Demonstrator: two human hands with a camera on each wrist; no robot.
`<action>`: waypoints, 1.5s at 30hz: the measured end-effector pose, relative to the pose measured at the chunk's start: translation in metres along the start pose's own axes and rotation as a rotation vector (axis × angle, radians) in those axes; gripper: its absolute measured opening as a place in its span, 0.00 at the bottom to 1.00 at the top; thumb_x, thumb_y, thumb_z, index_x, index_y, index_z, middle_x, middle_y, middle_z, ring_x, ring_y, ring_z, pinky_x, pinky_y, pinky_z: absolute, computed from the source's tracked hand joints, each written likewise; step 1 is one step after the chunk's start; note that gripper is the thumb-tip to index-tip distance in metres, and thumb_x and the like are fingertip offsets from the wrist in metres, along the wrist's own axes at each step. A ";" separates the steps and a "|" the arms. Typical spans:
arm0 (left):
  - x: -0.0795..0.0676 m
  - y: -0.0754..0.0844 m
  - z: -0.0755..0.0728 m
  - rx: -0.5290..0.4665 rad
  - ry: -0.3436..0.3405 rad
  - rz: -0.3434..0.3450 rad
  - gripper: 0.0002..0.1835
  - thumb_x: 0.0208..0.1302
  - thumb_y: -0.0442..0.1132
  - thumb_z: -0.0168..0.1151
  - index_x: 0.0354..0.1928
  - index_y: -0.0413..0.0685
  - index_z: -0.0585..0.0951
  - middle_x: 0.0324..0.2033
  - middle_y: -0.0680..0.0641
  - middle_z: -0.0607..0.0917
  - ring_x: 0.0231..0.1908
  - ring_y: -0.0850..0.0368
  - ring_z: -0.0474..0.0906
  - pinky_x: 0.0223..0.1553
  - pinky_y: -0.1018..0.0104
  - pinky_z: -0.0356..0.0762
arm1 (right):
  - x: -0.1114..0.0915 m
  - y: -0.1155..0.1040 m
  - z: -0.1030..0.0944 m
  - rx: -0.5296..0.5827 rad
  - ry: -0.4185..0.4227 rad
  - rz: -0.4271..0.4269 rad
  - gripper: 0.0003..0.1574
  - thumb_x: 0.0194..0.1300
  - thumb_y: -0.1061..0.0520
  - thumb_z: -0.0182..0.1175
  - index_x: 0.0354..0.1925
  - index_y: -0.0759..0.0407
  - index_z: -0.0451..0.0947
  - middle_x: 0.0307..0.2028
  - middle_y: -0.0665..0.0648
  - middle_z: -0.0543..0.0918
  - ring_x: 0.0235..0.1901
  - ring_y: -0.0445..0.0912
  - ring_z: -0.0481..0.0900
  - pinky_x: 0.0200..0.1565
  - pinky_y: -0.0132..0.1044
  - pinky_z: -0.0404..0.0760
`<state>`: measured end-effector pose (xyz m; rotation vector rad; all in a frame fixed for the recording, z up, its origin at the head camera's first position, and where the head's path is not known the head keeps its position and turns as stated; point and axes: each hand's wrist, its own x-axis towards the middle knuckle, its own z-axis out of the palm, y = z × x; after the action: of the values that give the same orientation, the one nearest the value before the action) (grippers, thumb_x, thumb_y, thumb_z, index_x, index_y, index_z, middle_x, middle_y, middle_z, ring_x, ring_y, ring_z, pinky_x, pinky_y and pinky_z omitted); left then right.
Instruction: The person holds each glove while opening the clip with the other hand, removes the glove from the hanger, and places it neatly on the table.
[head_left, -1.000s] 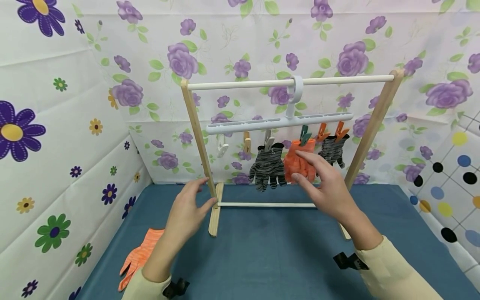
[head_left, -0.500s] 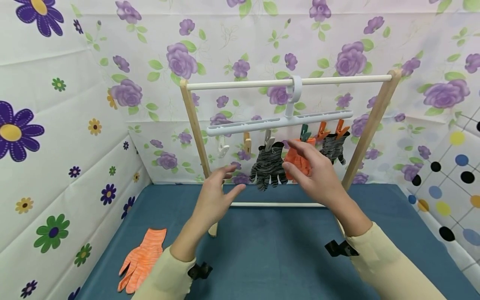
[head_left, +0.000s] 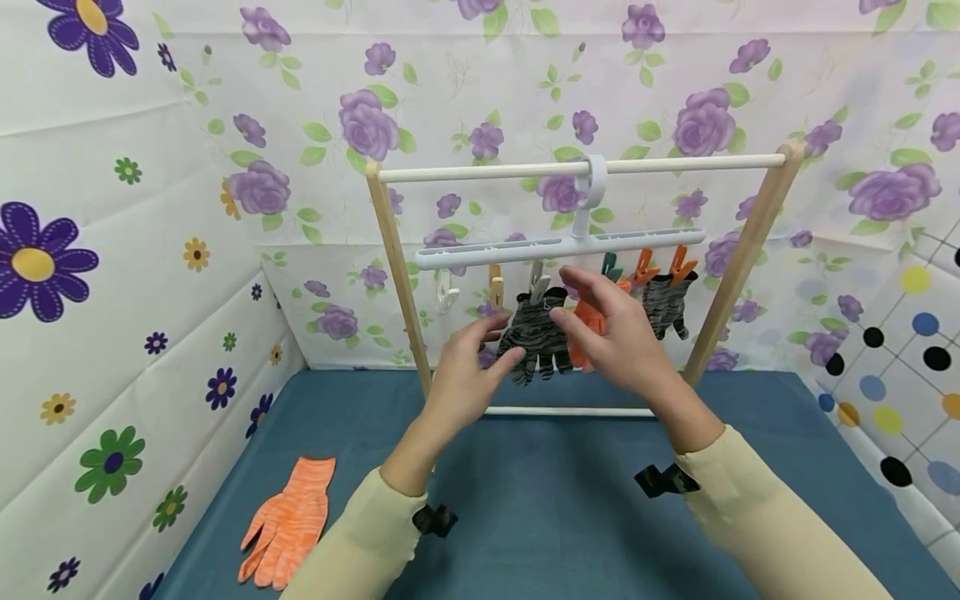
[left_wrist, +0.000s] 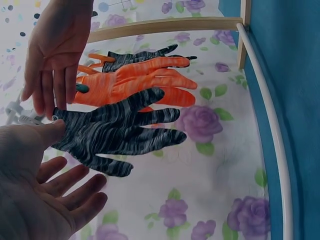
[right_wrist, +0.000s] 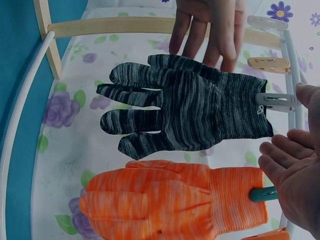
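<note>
A black-and-grey knit glove point(head_left: 534, 333) hangs fingers down from a grey clothespin point(right_wrist: 277, 100) on a white hanger point(head_left: 495, 252). My left hand point(head_left: 463, 379) is beside the glove's left edge, fingers relaxed and holding nothing. To the right of the same glove, my right hand point(head_left: 615, 337) is raised near the cuff and clothespin, thumb and fingers apart. Partly behind it in the head view hangs an orange glove point(right_wrist: 170, 200) on a green clothespin point(right_wrist: 263, 194). Another black-and-grey glove point(head_left: 666, 304) hangs farther right from orange clothespins point(head_left: 681, 265).
The hanger hooks over the top rod point(head_left: 480, 172) of a wooden rack point(head_left: 738, 258). A white clothespin point(head_left: 446, 292) and a tan clothespin point(head_left: 496, 287) hang at left without gloves. An orange glove point(head_left: 288, 525) lies on the blue cloth point(head_left: 540, 508). Floral sheets stand behind.
My left hand has moved right from the rack's left post to the black-and-grey glove. My right hand has shifted left from the orange glove toward the same glove.
</note>
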<state>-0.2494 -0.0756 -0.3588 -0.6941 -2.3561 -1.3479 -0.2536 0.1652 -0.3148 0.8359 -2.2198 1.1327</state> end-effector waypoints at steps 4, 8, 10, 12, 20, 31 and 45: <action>0.007 0.001 0.005 -0.042 0.008 -0.002 0.27 0.77 0.46 0.67 0.72 0.47 0.77 0.67 0.47 0.81 0.63 0.49 0.81 0.60 0.46 0.80 | 0.004 0.002 0.004 0.045 -0.018 0.025 0.36 0.80 0.51 0.63 0.78 0.58 0.67 0.74 0.58 0.73 0.73 0.54 0.72 0.70 0.53 0.72; 0.014 0.002 0.010 -0.081 0.003 -0.016 0.27 0.79 0.48 0.65 0.74 0.48 0.76 0.68 0.47 0.81 0.64 0.49 0.80 0.63 0.48 0.78 | 0.008 0.004 0.007 0.075 -0.022 0.032 0.36 0.80 0.53 0.62 0.78 0.61 0.66 0.74 0.60 0.73 0.72 0.56 0.72 0.71 0.54 0.71; 0.017 0.003 0.013 -0.097 0.003 -0.025 0.28 0.79 0.48 0.64 0.74 0.45 0.75 0.68 0.45 0.80 0.64 0.48 0.80 0.63 0.49 0.79 | 0.010 0.005 0.008 0.081 -0.021 0.032 0.35 0.81 0.54 0.62 0.78 0.62 0.67 0.74 0.61 0.73 0.72 0.56 0.72 0.70 0.54 0.71; 0.020 0.003 0.015 -0.115 0.008 -0.037 0.28 0.80 0.48 0.64 0.74 0.42 0.76 0.67 0.43 0.81 0.62 0.47 0.81 0.61 0.50 0.80 | 0.011 0.005 0.009 0.089 -0.020 0.037 0.34 0.81 0.54 0.62 0.78 0.62 0.67 0.74 0.60 0.73 0.72 0.56 0.72 0.70 0.54 0.72; 0.027 0.003 0.019 -0.171 0.019 -0.079 0.25 0.81 0.45 0.61 0.71 0.35 0.78 0.57 0.40 0.86 0.50 0.50 0.84 0.47 0.56 0.84 | 0.019 0.005 0.011 0.192 -0.037 0.112 0.33 0.82 0.51 0.60 0.77 0.61 0.68 0.73 0.59 0.74 0.72 0.53 0.72 0.68 0.56 0.74; 0.029 0.000 0.020 -0.214 0.000 -0.074 0.22 0.82 0.43 0.59 0.67 0.32 0.80 0.48 0.41 0.89 0.46 0.51 0.85 0.46 0.57 0.83 | 0.026 0.003 0.013 0.324 -0.044 0.159 0.31 0.82 0.56 0.59 0.76 0.66 0.69 0.66 0.65 0.80 0.64 0.55 0.80 0.61 0.40 0.80; 0.030 0.000 0.019 -0.277 -0.014 -0.083 0.16 0.83 0.41 0.59 0.58 0.37 0.85 0.38 0.45 0.87 0.36 0.57 0.79 0.37 0.65 0.77 | 0.030 -0.002 0.019 0.505 -0.010 0.210 0.27 0.82 0.50 0.60 0.70 0.62 0.77 0.57 0.61 0.87 0.20 0.44 0.69 0.29 0.32 0.73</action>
<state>-0.2755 -0.0522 -0.3528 -0.6883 -2.2536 -1.7322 -0.2760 0.1402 -0.3036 0.8094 -2.0909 1.8401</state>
